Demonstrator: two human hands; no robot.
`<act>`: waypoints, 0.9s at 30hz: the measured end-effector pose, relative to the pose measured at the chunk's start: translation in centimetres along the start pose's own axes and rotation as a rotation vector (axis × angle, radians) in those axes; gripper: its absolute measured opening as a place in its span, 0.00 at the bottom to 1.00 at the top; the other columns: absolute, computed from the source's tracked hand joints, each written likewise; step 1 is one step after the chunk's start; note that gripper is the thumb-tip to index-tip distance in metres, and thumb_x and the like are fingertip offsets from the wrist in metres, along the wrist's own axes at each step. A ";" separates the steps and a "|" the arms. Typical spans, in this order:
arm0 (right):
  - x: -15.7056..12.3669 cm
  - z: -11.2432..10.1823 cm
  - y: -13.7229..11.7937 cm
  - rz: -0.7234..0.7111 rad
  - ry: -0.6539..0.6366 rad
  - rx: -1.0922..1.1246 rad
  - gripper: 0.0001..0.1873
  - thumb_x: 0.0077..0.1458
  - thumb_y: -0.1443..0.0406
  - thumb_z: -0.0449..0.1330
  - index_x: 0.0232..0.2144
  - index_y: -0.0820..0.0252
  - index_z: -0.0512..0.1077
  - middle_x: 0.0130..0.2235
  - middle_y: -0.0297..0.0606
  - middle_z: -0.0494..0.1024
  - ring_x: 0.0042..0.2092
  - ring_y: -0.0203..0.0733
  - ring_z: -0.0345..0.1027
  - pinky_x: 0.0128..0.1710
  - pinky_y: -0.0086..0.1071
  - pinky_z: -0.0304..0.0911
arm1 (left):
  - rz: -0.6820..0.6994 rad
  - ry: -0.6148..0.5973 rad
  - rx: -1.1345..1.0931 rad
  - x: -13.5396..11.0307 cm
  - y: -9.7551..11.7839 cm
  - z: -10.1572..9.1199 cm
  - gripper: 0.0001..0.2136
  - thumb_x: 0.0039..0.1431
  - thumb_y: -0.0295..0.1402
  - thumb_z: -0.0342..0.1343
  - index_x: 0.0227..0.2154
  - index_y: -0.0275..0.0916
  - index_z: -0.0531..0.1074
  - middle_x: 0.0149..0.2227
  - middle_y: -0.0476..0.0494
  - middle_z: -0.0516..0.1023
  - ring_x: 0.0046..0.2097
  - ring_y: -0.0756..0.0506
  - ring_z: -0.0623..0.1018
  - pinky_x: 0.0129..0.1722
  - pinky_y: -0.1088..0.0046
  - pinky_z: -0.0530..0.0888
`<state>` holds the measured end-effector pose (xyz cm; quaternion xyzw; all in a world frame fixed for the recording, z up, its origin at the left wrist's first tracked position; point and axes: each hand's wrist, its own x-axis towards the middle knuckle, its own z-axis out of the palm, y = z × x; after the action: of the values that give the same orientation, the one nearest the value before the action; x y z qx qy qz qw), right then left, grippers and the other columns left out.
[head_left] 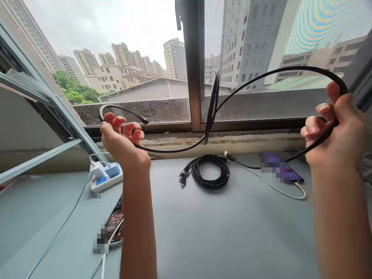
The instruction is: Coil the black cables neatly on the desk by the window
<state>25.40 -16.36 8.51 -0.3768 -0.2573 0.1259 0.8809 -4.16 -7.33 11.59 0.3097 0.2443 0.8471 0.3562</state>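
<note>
A black cable (302,68) is raised above the table between my two hands, with a narrow hanging loop near its middle. My left hand (123,139) has its fingers curled round one stretch, and a short end with a plug (144,121) sticks out beyond them. On the far side, my right hand (340,124) grips another stretch, its fingers bent around it. From there the cable runs down behind a phone; a black plug (229,155) lies on the table beyond. Below the loop rests a coiled black cable (210,185) with its connectors at the left.
A white power strip (107,183) with chargers stands at the left. Near my left forearm lies a phone (114,223) with a white cable. Another phone (292,174), partly blurred out, is plugged into a white cable at the right. A window frame (195,69) rises behind the grey table (232,236).
</note>
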 end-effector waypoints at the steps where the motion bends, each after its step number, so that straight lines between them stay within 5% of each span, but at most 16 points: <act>1: -0.1 0.0 -0.1 -0.034 0.001 -0.005 0.07 0.52 0.60 0.61 0.32 0.55 0.77 0.33 0.36 0.73 0.15 0.26 0.49 0.14 0.27 0.44 | -0.015 -0.018 0.016 0.0 -0.2 0.0 0.12 0.65 0.30 0.40 0.27 0.40 0.64 0.23 0.57 0.65 0.21 0.58 0.66 0.18 0.78 0.57; 4: -1.0 0.3 -0.3 -0.164 -0.048 -0.020 0.09 0.52 0.60 0.61 0.25 0.57 0.75 0.41 0.38 0.75 0.15 0.24 0.51 0.13 0.26 0.43 | -0.080 -0.150 0.078 -0.2 -0.3 0.2 0.11 0.65 0.36 0.44 0.29 0.41 0.66 0.24 0.56 0.68 0.21 0.57 0.68 0.18 0.77 0.59; 7: -2.5 0.9 -0.6 -0.259 -0.149 -0.070 0.12 0.52 0.61 0.62 0.20 0.60 0.71 0.46 0.38 0.76 0.14 0.24 0.54 0.11 0.27 0.42 | -0.176 -0.446 0.165 -1.5 0.0 0.7 0.06 0.57 0.39 0.55 0.31 0.44 0.67 0.27 0.53 0.72 0.21 0.54 0.71 0.17 0.75 0.60; 11: -4.7 1.8 -1.2 -0.369 -0.268 -0.190 0.08 0.55 0.62 0.60 0.30 0.59 0.77 0.31 0.36 0.78 0.12 0.26 0.55 0.08 0.28 0.40 | -0.326 -0.750 0.284 -4.8 0.0 1.7 0.16 0.52 0.45 0.58 0.43 0.49 0.68 0.24 0.52 0.73 0.15 0.53 0.67 0.13 0.73 0.58; 14: -6.0 1.7 -1.8 -0.391 -0.495 -0.380 0.14 0.59 0.63 0.56 0.46 0.58 0.75 0.19 0.29 0.71 0.13 0.28 0.56 0.10 0.25 0.48 | -0.319 -0.687 0.255 -7.0 -1.1 2.3 0.20 0.58 0.51 0.48 0.48 0.48 0.68 0.14 0.57 0.61 0.11 0.55 0.56 0.11 0.73 0.52; 18: -6.9 0.9 -2.6 -0.410 -0.860 -0.572 0.15 0.59 0.64 0.55 0.47 0.51 0.74 0.22 0.27 0.73 0.15 0.26 0.57 0.13 0.23 0.53 | -0.250 -0.554 0.205 -7.7 -3.0 2.5 0.18 0.63 0.47 0.42 0.48 0.43 0.67 0.12 0.60 0.51 0.10 0.55 0.50 0.10 0.74 0.47; 27: -5.5 -0.8 -3.3 -0.578 -0.827 -0.591 0.15 0.59 0.67 0.55 0.45 0.45 0.75 0.27 0.30 0.75 0.17 0.27 0.57 0.13 0.24 0.54 | 0.119 -0.137 0.201 -4.5 -3.8 1.7 0.13 0.67 0.38 0.38 0.50 0.43 0.58 0.14 0.61 0.50 0.13 0.55 0.50 0.13 0.75 0.50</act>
<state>21.37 -21.38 8.50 -0.4405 -0.6963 -0.0600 0.5635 1.21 -8.02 8.82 0.4150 0.2842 0.8148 0.2883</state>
